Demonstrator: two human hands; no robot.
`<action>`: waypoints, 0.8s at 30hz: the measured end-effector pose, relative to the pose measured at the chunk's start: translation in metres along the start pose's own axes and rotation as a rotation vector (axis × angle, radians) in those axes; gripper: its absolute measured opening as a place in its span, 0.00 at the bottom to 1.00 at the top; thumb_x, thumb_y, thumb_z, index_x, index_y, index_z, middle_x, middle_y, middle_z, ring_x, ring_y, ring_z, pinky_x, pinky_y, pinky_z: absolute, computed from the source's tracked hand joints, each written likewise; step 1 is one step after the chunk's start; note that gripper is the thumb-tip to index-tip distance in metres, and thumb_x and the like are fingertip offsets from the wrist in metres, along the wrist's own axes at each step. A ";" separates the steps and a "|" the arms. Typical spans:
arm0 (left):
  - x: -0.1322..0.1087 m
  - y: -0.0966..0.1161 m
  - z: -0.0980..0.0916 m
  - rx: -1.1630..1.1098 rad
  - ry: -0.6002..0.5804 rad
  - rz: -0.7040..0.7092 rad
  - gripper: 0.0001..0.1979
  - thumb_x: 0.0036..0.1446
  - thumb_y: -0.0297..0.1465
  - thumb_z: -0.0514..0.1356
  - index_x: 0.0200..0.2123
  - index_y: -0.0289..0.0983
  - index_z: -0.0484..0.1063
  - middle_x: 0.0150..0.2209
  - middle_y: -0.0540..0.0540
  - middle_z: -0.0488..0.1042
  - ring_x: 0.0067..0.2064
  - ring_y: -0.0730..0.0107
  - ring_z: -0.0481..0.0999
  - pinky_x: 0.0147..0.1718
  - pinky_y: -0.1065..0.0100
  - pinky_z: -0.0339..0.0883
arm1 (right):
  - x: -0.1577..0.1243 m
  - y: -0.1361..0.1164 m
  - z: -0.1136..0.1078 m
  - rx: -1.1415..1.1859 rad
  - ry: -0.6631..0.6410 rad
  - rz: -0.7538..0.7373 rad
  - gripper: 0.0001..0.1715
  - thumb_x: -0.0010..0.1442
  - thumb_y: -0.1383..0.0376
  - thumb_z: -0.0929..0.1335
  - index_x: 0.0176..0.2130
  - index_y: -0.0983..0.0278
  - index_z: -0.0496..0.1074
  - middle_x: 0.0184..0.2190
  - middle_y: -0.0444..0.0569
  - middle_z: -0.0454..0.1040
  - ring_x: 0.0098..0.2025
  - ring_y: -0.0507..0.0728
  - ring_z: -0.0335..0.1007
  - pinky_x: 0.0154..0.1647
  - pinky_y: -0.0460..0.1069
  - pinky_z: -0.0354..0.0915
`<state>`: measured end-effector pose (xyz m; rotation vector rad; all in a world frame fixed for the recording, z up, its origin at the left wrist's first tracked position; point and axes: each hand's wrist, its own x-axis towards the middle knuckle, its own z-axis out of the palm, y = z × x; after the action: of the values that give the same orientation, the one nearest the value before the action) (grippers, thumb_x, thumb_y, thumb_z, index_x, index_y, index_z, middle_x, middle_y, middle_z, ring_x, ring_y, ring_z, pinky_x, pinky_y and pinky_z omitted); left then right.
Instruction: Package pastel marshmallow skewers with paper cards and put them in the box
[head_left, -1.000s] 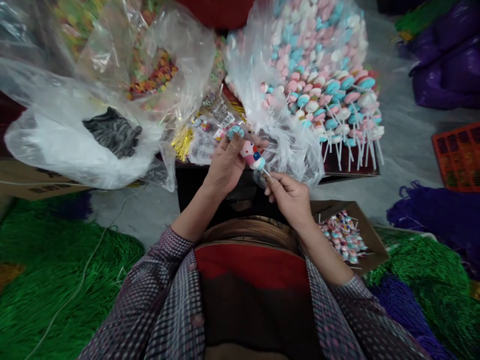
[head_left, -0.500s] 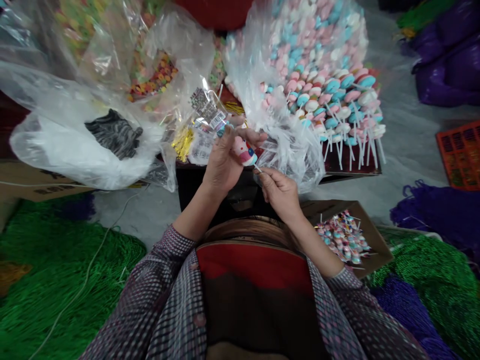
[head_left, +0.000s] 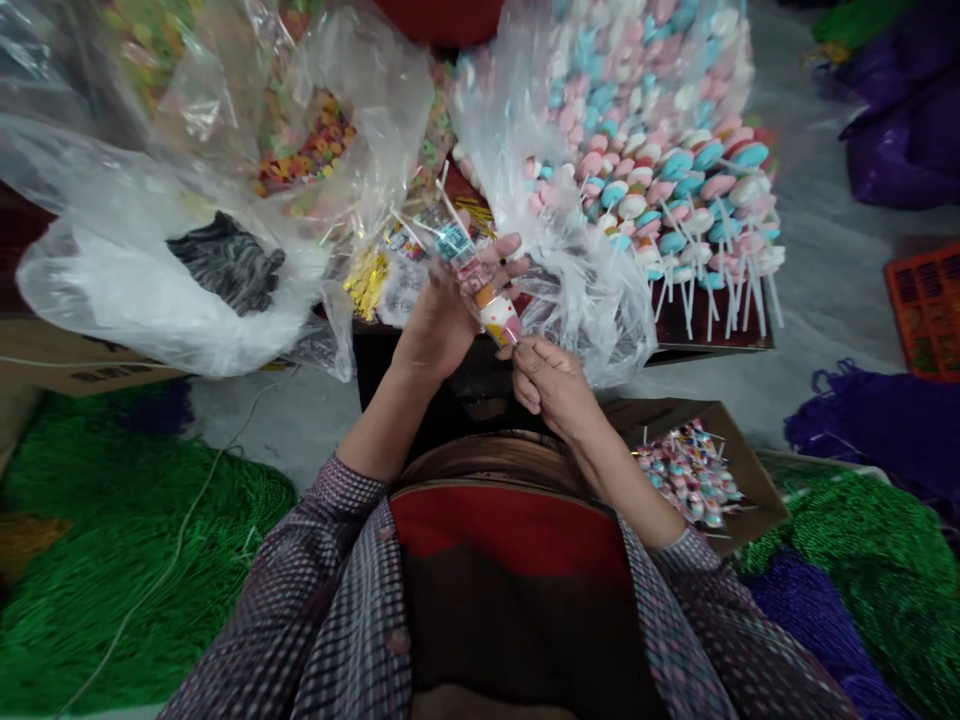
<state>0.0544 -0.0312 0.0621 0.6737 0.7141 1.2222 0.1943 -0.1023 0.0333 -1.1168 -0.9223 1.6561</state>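
A marshmallow lollipop in a clear printed wrapper lies slanted across my left hand. The thumb and fingers hold it loosely, with some fingertips sticking out past it. Red dots on white, an orange band and a pink lower end show on the wrapper. My right hand pinches that lower end; the fingers hide whatever stick is there. Past my left fingers, a clear piece with blue print and a white stick stand out; whether they belong to the same lollipop I cannot tell.
Bare marshmallow lollipops are heaped at the table's right, by a crumpled clear bag. Gold twist ties lie left of my hands. A cardboard box of wrapped lollipops stands low right. Ring-candy bags fill the back left.
The wrapped lollipop has turned in my left hand, and its dotted, pink-ended part now points down to my right fingers. The silver barcode wrapper seen above is no longer showing.
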 end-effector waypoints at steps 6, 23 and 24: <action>0.011 0.001 0.005 -0.046 0.115 0.077 0.12 0.65 0.44 0.63 0.45 0.43 0.76 0.26 0.54 0.66 0.37 0.70 0.80 0.45 0.66 0.73 | -0.003 0.000 -0.008 -0.135 0.043 -0.011 0.28 0.56 0.42 0.74 0.41 0.62 0.75 0.19 0.36 0.71 0.17 0.45 0.61 0.19 0.43 0.56; -0.014 -0.037 -0.019 0.781 -0.185 0.256 0.25 0.65 0.56 0.54 0.36 0.39 0.72 0.27 0.51 0.70 0.28 0.75 0.67 0.30 0.69 0.65 | -0.002 0.006 0.002 -0.179 0.129 -0.127 0.28 0.62 0.38 0.67 0.35 0.60 0.71 0.15 0.34 0.68 0.14 0.46 0.61 0.18 0.42 0.58; -0.013 -0.036 -0.022 0.895 -0.192 0.339 0.26 0.67 0.56 0.52 0.33 0.39 0.71 0.27 0.51 0.70 0.29 0.74 0.67 0.32 0.68 0.65 | -0.002 0.006 0.002 -0.213 0.139 -0.137 0.28 0.62 0.38 0.67 0.36 0.60 0.71 0.15 0.34 0.67 0.14 0.46 0.61 0.18 0.42 0.57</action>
<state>0.0558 -0.0493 0.0218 1.6814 1.0104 1.0838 0.1917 -0.1065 0.0291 -1.2650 -1.0777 1.3757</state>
